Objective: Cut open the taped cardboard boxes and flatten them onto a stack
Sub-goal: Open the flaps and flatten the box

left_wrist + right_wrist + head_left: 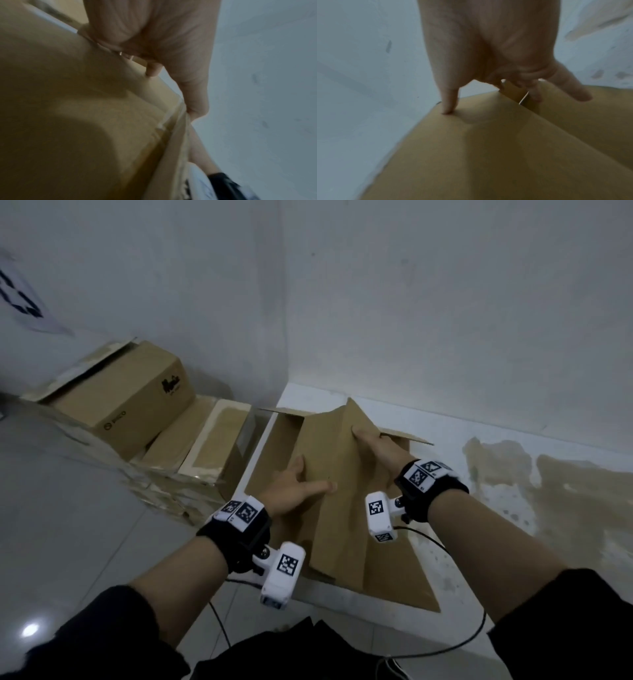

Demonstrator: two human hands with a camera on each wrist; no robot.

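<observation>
left hand (291, 491): lower centre of the head view, thumb lying across the top face of the opened box (339, 491), other fingers tucked over its left edge, so gripping the cardboard. same story in the left wrist view, left hand (154, 33) wrapped round the panel edge with fingertips (151, 70) pressed on the board.
right hand (380, 446): just right of centre, higher in the frame, clamped on the far right part of the same box. in the right wrist view the right hand (488, 47) has its thumb pressed down on the panel, fingers (534, 93) reaching over the fold into the gap, one finger sticking out loose to the right.
wrist rigs: black straps with white marker blocks on both forearms, cables trailing toward the bottom of the frame.
opened box: middle of the head view, half collapsed into ridges and folds, flaps open at the far end, resting on a pale ledge (479, 542) with brown stains at right.
other boxes (123, 405): upper left of centre, one brown carton sitting on top of a taped one, both by the wall.
flattened cardboard (164, 491): left of the hands, low crumpled pieces on the grey floor (68, 525), below those cartons.
wall (411, 302): plain whitish, fills the top half.
</observation>
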